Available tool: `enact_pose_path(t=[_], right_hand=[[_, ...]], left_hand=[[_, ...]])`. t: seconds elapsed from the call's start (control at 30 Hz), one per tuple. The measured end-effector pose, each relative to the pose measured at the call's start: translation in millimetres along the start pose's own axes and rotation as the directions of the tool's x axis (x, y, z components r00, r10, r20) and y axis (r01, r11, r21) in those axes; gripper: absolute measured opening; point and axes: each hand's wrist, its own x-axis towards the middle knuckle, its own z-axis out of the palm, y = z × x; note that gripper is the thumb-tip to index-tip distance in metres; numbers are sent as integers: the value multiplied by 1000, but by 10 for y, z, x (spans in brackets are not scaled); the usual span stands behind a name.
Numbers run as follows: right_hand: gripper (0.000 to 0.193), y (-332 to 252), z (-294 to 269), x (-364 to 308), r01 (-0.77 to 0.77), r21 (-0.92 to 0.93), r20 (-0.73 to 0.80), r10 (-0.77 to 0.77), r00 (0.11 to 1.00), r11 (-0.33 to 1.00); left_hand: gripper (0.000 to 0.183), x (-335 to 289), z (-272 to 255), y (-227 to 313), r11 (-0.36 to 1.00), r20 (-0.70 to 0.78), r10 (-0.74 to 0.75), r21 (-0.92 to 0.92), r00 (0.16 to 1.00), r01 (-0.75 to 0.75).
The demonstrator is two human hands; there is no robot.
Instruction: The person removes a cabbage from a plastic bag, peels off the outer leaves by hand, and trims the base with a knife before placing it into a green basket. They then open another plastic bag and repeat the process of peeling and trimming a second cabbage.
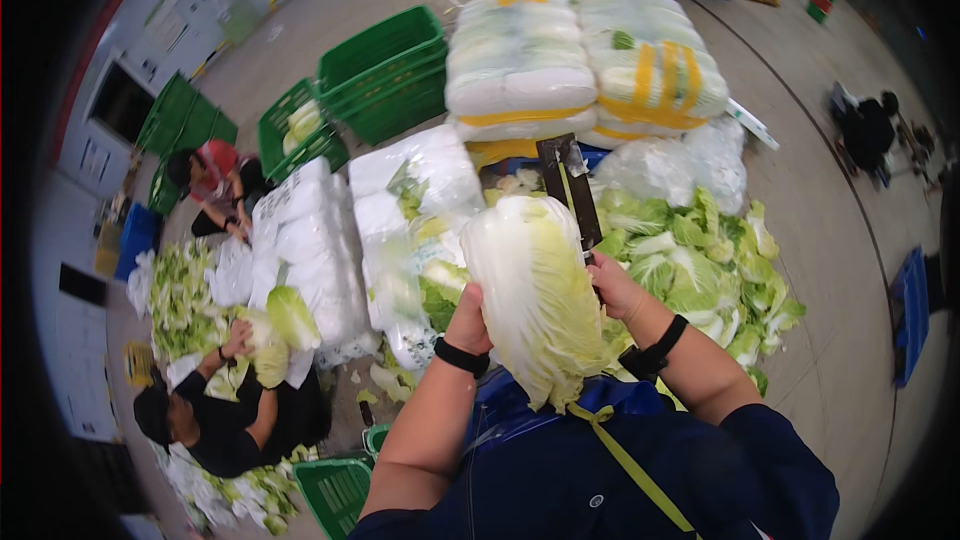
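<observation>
A large napa cabbage (535, 290), pale white and yellow-green, is held up in front of my chest between both hands. Its left side rests against my left hand (467, 323), whose fingers go out of sight behind it. In my right hand (617, 286) is a knife with a broad dark blade (572, 185), pointing away from me, with bits of leaf stuck on it. The same hand also steadies the cabbage's right side. Loose cabbage leaves (690, 275) lie heaped beyond my right forearm.
Plastic-wrapped cabbage bundles (520, 70) stand ahead, with white-wrapped packs (300, 240) to the left. Stacked green crates (385, 70) sit at the back; another green crate (335, 490) is near my left elbow. Two people work at left, one handling a cabbage (268, 350). Leaves litter the floor.
</observation>
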Motion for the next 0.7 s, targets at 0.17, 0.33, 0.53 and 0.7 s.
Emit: enact_pose_path(t=[0.17, 0.33, 0.53, 0.7], right_hand=[[40, -465, 754, 436, -116, -495, -28, 118, 993, 861], [37, -105, 848, 1041, -246, -665, -198, 151, 968, 706], [61, 1028, 126, 1674, -278, -960, -280, 98, 955, -38], [55, 1761, 160, 2328, -145, -957, -232, 370, 900, -250]], left_hand=[[94, -146, -525, 204, 915, -105, 134, -369, 985, -163], [93, -466, -1302, 431, 856, -275, 214, -409, 937, -316], [91, -1262, -2092, 249, 814, -537, 219, -361, 815, -456], [90, -1637, -2375, -63, 772, -678, 198, -337, 708, -539]])
